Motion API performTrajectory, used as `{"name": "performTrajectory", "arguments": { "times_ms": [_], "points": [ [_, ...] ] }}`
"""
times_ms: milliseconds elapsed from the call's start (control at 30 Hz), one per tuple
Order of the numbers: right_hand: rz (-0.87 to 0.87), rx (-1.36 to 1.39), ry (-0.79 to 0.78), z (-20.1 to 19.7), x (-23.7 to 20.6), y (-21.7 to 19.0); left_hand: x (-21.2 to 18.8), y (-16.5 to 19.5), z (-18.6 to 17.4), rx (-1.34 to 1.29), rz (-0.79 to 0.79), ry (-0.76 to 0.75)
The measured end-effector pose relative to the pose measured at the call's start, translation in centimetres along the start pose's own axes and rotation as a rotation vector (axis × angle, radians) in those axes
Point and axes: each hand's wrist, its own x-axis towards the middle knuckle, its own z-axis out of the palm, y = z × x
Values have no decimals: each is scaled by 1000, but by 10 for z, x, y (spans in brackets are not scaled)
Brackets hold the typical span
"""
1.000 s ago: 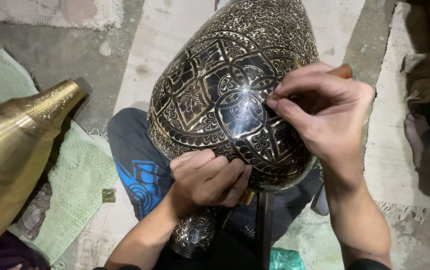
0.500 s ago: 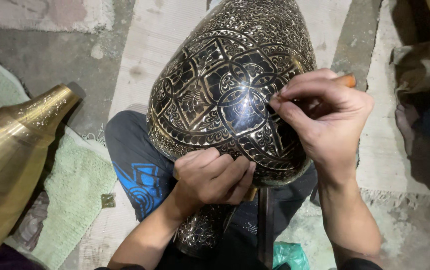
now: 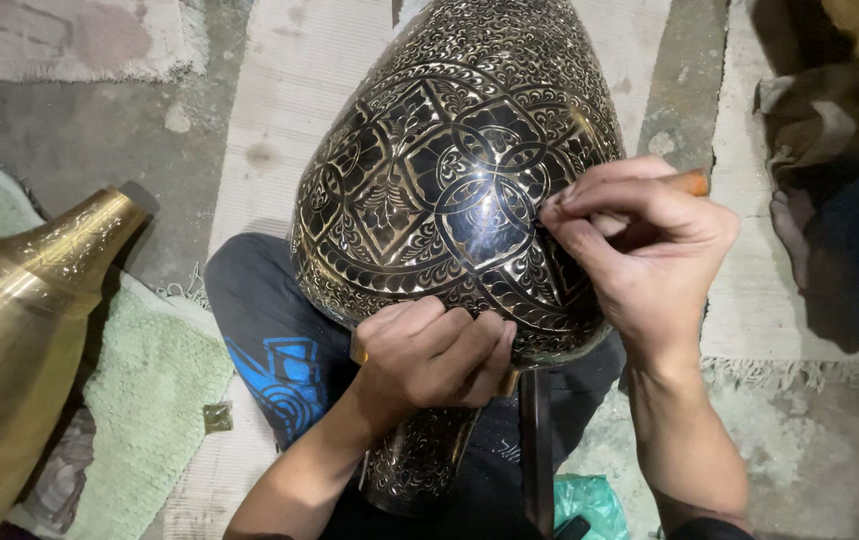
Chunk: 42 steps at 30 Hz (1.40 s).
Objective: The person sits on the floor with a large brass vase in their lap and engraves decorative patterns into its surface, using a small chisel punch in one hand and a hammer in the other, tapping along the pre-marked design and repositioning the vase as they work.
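Note:
A large engraved metal vase (image 3: pixel 450 190), dark with bright floral and circle patterns, lies across my lap with its belly facing me. My right hand (image 3: pixel 645 260) pinches a thin engraving tool with an orange-brown handle (image 3: pixel 692 182) and presses its tip against the vase's right flank. My left hand (image 3: pixel 435 350) is curled into a fist against the lower belly, gripping a small wooden-handled tool whose ends stick out on both sides. The vase's narrow patterned neck (image 3: pixel 420 460) runs down below that fist.
A plain polished brass vase (image 3: pixel 20 330) lies at the left on a pale green mat (image 3: pixel 150 400). A dark metal bar (image 3: pixel 537 450) stands between my legs. A green plastic bag (image 3: pixel 585 500) lies by my knee. Crumpled brown cloth (image 3: pixel 820 110) sits at the right.
My right hand has slid slightly downward along the vase's right side while working the tool. My left fist stays pressed at the lower belly. The view has shifted a little.

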Motion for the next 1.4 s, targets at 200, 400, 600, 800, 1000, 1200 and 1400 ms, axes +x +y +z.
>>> {"name": "performTrajectory", "arguments": {
  "times_ms": [200, 400, 600, 800, 1000, 1200, 1400],
  "points": [
    [18, -77, 49, 5, -5, -5, 1, -3, -2, -17, 11, 3],
    [40, -83, 93, 9, -8, -7, 0, -5, -2, -50, 20, 28],
    [63, -58, 115, 14, -13, -8, -4, -8, -2, -62, 27, 69],
    [43, -104, 129, 18, -13, -10, -5, -12, -2, -83, 45, 88],
    [56, -144, 143, 42, -6, -29, -6, -20, -10, -159, 85, 38],
    [78, -224, -6, 74, 7, -38, -15, -32, -17, -333, 127, 60],
    [63, -230, -13, 80, 9, -38, -24, -37, -8, -384, 152, 128]
  ]
}}
